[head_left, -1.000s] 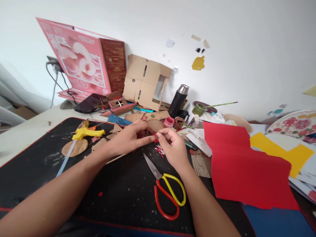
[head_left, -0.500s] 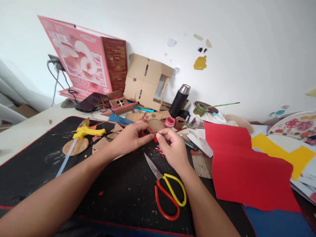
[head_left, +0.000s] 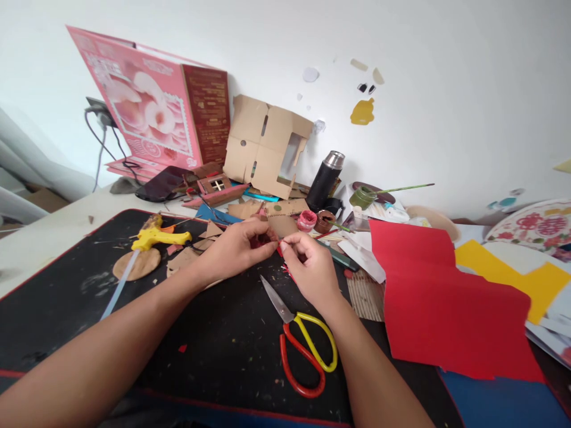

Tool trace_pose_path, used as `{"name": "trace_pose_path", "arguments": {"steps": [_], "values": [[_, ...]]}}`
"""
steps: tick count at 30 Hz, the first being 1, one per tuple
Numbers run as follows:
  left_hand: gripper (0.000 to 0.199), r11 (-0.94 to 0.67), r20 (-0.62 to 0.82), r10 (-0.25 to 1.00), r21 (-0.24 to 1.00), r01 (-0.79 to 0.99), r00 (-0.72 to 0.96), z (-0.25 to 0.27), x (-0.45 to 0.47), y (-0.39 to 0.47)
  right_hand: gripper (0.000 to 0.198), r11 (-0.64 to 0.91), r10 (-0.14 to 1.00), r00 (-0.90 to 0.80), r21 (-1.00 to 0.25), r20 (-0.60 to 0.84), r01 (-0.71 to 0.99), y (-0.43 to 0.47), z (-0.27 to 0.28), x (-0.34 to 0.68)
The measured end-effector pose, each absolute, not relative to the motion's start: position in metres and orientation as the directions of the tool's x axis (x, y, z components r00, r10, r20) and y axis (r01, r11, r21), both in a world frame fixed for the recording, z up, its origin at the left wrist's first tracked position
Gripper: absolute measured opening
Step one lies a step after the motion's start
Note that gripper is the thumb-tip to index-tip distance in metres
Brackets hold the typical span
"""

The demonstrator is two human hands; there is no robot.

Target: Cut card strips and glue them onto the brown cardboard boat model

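Observation:
Over the black mat (head_left: 209, 351), my two hands meet fingertip to fingertip. A small red piece (head_left: 279, 248), perhaps paper, shows between them. My left hand (head_left: 241, 246) is closed, its thumb and fingers pinched at the piece's left side, with more red partly hidden behind the thumb. From the right, my right hand (head_left: 310, 261) pinches the same piece between thumb and forefinger. Thin red and white strips (head_left: 288, 271) lie just under the right hand, mostly covered by it. Scissors (head_left: 289, 327) with one red and one yellow handle rest on the mat between my forearms.
A yellow glue gun (head_left: 156, 236) lies left on a round wooden disc (head_left: 138, 264). Red sheet (head_left: 446, 303) and yellow paper (head_left: 508, 273) spread at the right. Behind stand a black thermos (head_left: 325, 181), paint jars (head_left: 307, 220), cut cardboard (head_left: 263, 142) and a pink box (head_left: 151, 113).
My right hand has shifted slightly, covering more of the red and white strips. Both hands stay pinched at the red piece; the scissors have not moved.

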State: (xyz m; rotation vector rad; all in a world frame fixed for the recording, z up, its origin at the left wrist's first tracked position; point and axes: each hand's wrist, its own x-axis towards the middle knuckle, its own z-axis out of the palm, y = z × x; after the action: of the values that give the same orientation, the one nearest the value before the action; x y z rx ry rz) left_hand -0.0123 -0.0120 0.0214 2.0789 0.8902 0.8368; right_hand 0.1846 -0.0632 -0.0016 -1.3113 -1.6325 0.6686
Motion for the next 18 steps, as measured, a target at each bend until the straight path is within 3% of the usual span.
{"name": "trace_pose_path", "arguments": {"steps": [7, 11, 18], "values": [[0.024, -0.467, 0.247, 0.803, 0.827, 0.315, 0.542, 0.023, -0.016, -0.009, 0.020, 0.285, 0.951, -0.016, -0.851, 0.310, 0.440, -0.062, -0.001, 0.186], [0.029, -0.422, 0.289, 0.863, 0.864, 0.275, 0.415, 0.028, -0.025, 0.001, 0.021, 0.286, 0.951, -0.003, -0.871, 0.310, 0.400, -0.066, 0.003, 0.186], [0.027, -0.385, 0.322, 0.915, 0.876, 0.290, 0.241, 0.032, -0.035, 0.013, 0.020, 0.321, 0.934, -0.288, -0.849, 0.210, 0.421, -0.077, 0.010, 0.177]]}}
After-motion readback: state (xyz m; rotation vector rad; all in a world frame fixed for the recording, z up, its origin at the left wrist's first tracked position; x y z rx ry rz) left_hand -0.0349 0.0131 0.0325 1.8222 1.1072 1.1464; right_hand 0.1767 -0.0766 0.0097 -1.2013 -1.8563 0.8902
